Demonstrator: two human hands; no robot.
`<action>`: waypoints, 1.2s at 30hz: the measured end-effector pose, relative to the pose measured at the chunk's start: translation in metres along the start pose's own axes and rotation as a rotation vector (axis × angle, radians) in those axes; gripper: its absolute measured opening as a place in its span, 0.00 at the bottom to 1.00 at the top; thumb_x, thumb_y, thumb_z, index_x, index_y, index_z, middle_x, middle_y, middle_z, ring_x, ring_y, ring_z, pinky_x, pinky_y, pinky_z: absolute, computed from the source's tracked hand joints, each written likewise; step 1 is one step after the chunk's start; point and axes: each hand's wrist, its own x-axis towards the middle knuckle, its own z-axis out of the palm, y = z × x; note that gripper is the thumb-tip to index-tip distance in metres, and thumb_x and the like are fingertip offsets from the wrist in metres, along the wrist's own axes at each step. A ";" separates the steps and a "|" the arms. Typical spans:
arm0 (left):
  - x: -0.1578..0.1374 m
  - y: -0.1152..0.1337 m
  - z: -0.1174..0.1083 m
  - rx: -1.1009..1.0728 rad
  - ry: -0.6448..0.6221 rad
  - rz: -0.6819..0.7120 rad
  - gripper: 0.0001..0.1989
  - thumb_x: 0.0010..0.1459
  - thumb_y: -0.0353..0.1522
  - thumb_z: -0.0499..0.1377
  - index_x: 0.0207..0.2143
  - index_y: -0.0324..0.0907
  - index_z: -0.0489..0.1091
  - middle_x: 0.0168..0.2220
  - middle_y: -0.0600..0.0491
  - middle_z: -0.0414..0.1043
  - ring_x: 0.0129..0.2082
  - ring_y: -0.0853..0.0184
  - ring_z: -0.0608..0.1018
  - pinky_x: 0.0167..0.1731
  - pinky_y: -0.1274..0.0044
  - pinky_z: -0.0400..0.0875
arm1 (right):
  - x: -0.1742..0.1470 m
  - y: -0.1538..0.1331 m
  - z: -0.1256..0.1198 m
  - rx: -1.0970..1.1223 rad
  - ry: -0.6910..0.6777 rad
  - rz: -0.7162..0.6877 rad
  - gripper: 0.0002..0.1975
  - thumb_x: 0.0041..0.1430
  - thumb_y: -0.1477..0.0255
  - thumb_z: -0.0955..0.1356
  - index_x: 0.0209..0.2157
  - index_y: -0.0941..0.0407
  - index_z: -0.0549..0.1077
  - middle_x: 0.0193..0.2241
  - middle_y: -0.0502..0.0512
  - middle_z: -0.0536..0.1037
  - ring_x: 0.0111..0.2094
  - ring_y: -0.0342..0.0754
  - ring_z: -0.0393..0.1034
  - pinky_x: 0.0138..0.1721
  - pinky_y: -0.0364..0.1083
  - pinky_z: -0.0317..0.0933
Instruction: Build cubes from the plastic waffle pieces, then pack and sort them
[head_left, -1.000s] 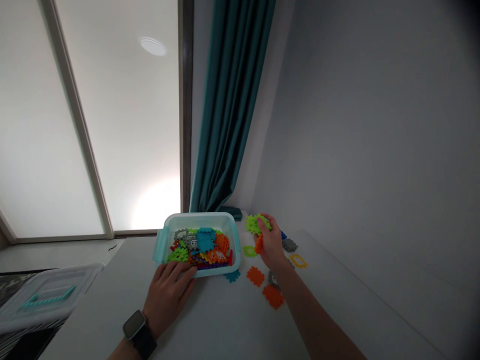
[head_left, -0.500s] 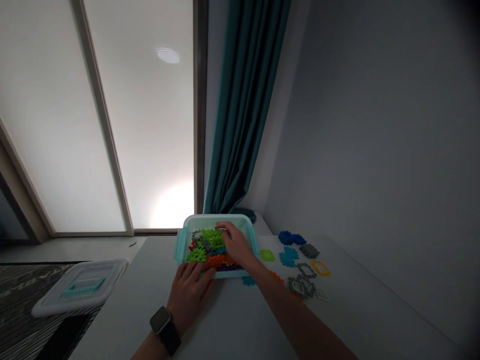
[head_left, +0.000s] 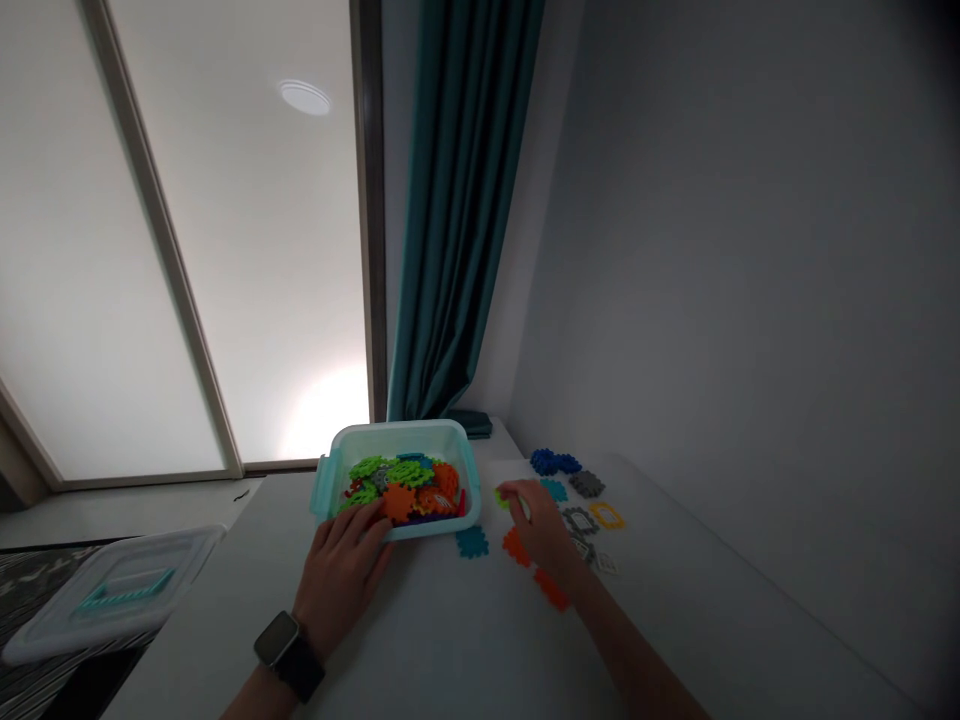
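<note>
A pale turquoise plastic bin [head_left: 442,432] stands on the white table, holding a jumble of toothed building pieces in green, orange, grey and other colours. My left hand [head_left: 341,560], with a dark watch at its wrist, grips the bin's near-left rim. Its fingertips reach over the rim beside an orange building piece [head_left: 400,502]. My right hand [head_left: 541,525] is low over the table, right of the bin. Its fingers are pinched at a lime-green building piece [head_left: 502,498], mostly hidden by the hand. Below the hand lie orange pieces [head_left: 552,590].
Blue [head_left: 553,462], grey [head_left: 586,485] and yellow [head_left: 607,515] pieces lie farther right, near the wall. A teal piece [head_left: 472,542] sits by the bin's near-right corner. Off the table at left is a clear lid [head_left: 120,590]. A teal curtain [head_left: 457,220] hangs behind.
My right hand has moved out of the bin to the table on its right. Orange pieces in the bin are more exposed. My left hand stays at the rim; the view has shifted right.
</note>
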 end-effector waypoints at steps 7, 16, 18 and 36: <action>0.004 -0.004 -0.006 0.000 0.043 -0.010 0.11 0.68 0.33 0.50 0.42 0.44 0.72 0.44 0.49 0.78 0.43 0.57 0.76 0.41 0.67 0.64 | -0.030 0.000 0.035 -0.128 -0.311 -0.116 0.11 0.57 0.70 0.71 0.43 0.51 0.75 0.47 0.54 0.78 0.51 0.54 0.70 0.55 0.52 0.61; 0.004 0.014 -0.010 -0.037 0.014 -0.103 0.08 0.64 0.31 0.52 0.37 0.44 0.71 0.38 0.50 0.78 0.42 0.57 0.76 0.43 0.65 0.62 | -0.025 0.015 0.010 -0.181 0.032 0.032 0.09 0.59 0.65 0.68 0.40 0.54 0.71 0.41 0.60 0.78 0.47 0.60 0.70 0.51 0.60 0.61; 0.005 0.015 -0.010 -0.045 0.012 -0.108 0.07 0.63 0.30 0.53 0.37 0.44 0.71 0.38 0.50 0.78 0.42 0.57 0.76 0.44 0.65 0.62 | -0.018 0.006 0.004 -0.104 0.181 0.009 0.10 0.61 0.63 0.67 0.40 0.54 0.70 0.42 0.61 0.77 0.46 0.58 0.71 0.49 0.58 0.64; 0.008 0.014 -0.008 0.004 0.098 0.047 0.08 0.64 0.30 0.50 0.36 0.45 0.69 0.37 0.51 0.79 0.38 0.58 0.78 0.41 0.67 0.62 | -0.013 0.068 -0.006 -0.275 0.108 0.157 0.17 0.65 0.69 0.59 0.51 0.55 0.69 0.52 0.62 0.74 0.56 0.57 0.66 0.58 0.59 0.58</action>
